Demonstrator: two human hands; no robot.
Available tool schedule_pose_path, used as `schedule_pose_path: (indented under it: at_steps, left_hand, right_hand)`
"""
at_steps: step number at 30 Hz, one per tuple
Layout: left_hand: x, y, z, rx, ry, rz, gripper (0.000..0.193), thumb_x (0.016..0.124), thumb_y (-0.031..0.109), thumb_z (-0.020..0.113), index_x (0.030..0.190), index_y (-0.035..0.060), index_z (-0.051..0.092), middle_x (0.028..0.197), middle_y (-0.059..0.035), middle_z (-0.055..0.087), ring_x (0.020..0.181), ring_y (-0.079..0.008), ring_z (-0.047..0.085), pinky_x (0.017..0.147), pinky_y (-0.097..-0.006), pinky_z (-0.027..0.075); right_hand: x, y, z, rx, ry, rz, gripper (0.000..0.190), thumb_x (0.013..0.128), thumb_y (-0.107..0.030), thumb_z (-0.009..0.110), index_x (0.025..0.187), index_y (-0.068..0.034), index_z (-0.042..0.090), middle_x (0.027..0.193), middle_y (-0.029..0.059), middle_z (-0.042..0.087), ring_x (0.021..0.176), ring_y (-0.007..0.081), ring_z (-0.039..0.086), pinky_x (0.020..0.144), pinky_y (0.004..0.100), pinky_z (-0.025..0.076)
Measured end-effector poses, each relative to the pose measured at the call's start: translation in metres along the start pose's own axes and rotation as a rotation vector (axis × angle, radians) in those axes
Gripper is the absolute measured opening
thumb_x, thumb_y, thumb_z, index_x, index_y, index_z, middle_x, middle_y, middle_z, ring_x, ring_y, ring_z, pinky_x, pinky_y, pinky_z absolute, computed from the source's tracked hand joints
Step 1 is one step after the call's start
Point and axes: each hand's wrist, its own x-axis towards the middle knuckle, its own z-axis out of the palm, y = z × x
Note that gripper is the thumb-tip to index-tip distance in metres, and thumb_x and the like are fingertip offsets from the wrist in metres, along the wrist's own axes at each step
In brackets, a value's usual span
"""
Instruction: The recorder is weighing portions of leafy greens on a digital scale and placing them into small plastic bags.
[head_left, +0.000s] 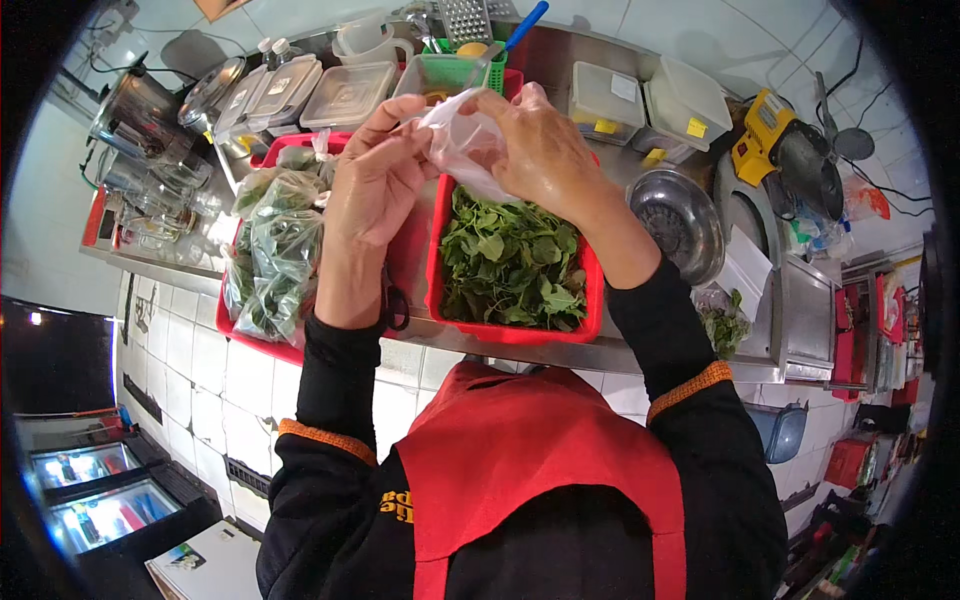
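Both hands hold a thin clear plastic bag (469, 146) up over the far end of a red basket. My left hand (382, 169) pinches its left edge between thumb and fingers. My right hand (544, 142) grips the other side, its fingers bent at the bag's mouth. Below them, loose green leaves (514, 262) fill the red plastic basket (517, 334). To the left, knotted plastic bags of leaves (281, 240) are heaped in a second red tray (270, 346). Dark scissor handles (396, 307) show beside my left wrist.
A steel bowl (675, 225) and a yellow-and-black appliance (780, 150) stand at the right of the steel counter (420, 330). Lidded plastic containers (349, 94) line the back, near a green basket (496, 75) with a grater (465, 22). Glass jars (161, 202) stand at left.
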Motion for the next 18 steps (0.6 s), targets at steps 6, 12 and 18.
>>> schedule_pose_path:
  at_steps: [6, 12, 18]
  left_hand:
    - [0.002, 0.005, -0.013, 1.373, 0.062, 0.257, 0.023, 0.071, -0.008, 0.051, 0.086, 0.0016, 0.066, 0.086, -0.0076, 0.062, 0.075, -0.0211, 0.060, 0.069, -0.0324, 0.046]
    - [0.006, 0.030, -0.046, 1.904, 0.413, 0.588, 0.044, 0.065, -0.007, 0.049, 0.104, 0.0056, 0.065, 0.105, -0.0130, 0.061, 0.097, -0.0279, 0.059, 0.088, -0.0323, 0.044]
    - [-0.013, 0.044, -0.049, 1.892, 0.524, 0.606, 0.048, 0.069, -0.005, 0.052, 0.115, 0.0030, 0.058, 0.115, -0.0126, 0.057, 0.107, -0.0262, 0.055, 0.091, -0.0321, 0.042]
  right_hand:
    - [0.009, 0.042, 0.018, 0.098, -0.038, -0.192, 0.051, 0.073, -0.014, 0.066, 0.120, -0.024, 0.049, 0.101, 0.0173, 0.051, 0.091, 0.0333, 0.056, 0.076, 0.0412, 0.048]
    - [-0.045, 0.053, 0.090, -0.155, -0.333, 0.165, 0.062, 0.072, -0.030, 0.072, 0.125, -0.015, 0.046, 0.120, 0.0218, 0.047, 0.105, 0.0345, 0.052, 0.088, 0.0446, 0.043]
    - [-0.046, 0.071, 0.083, 0.139, -0.475, 0.249, 0.044, 0.064, -0.009, 0.070, 0.107, -0.010, 0.060, 0.111, 0.0177, 0.056, 0.101, 0.0291, 0.057, 0.088, 0.0337, 0.044]
